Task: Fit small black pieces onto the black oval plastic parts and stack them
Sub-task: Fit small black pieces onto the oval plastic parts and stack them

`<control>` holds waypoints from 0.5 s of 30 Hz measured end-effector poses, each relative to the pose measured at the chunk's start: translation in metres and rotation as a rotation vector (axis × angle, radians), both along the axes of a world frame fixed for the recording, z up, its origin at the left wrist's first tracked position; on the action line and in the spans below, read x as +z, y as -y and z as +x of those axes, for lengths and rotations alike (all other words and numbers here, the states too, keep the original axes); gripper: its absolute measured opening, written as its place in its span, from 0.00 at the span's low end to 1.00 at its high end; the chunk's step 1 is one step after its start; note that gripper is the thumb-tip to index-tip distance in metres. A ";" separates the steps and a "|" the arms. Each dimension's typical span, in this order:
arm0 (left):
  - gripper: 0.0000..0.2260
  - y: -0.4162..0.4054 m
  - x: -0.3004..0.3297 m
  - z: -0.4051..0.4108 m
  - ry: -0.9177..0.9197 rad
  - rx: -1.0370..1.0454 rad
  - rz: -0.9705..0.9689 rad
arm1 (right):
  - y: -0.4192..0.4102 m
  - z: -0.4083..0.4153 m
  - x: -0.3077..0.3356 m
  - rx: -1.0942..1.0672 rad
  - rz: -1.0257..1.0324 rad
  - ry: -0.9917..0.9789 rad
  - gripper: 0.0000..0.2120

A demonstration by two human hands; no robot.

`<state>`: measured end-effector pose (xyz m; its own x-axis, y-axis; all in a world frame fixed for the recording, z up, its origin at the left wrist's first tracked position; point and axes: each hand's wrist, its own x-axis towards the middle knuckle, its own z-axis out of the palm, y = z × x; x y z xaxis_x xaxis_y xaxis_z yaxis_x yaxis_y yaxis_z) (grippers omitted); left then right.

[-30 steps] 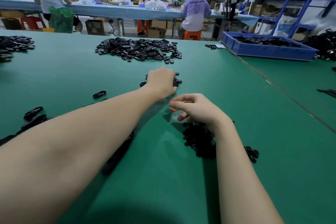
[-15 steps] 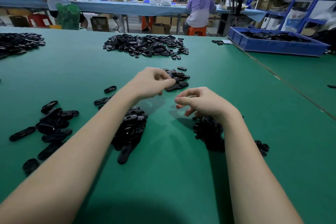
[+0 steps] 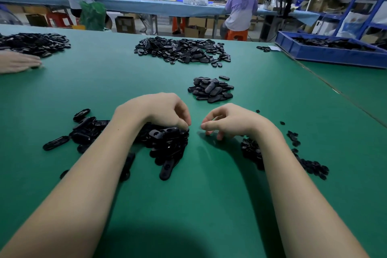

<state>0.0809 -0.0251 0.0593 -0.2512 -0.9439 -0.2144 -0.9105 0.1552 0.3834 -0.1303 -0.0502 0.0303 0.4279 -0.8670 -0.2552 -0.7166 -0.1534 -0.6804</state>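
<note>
The left hand (image 3: 159, 111) sits on top of the heap of black oval parts (image 3: 165, 144), near the close edge of the green worktop (image 3: 104, 81). Its fingers curl down onto the top oval, but I cannot tell if they pinch it. That oval lies longways toward the worktop's right edge. The right hand (image 3: 228, 121) is just beside it, fingers loosely curled, and seems to hold nothing. The small black pieces (image 3: 251, 148) lie under the right wrist, so the right hand is nearer them.
</note>
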 end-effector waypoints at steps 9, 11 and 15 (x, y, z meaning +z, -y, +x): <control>0.07 -0.004 0.002 -0.007 0.096 -0.021 0.093 | -0.002 -0.003 0.000 -0.010 0.026 0.018 0.08; 0.07 -0.003 0.001 -0.009 0.116 -0.005 0.068 | -0.002 -0.003 0.000 -0.005 0.028 0.018 0.07; 0.07 -0.002 0.000 -0.009 0.113 -0.007 0.016 | -0.002 -0.004 0.001 -0.004 0.033 0.025 0.07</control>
<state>0.0720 -0.0231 0.0595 -0.2312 -0.9385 -0.2566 -0.9469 0.1564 0.2809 -0.1343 -0.0478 0.0310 0.4314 -0.8598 -0.2731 -0.6996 -0.1277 -0.7030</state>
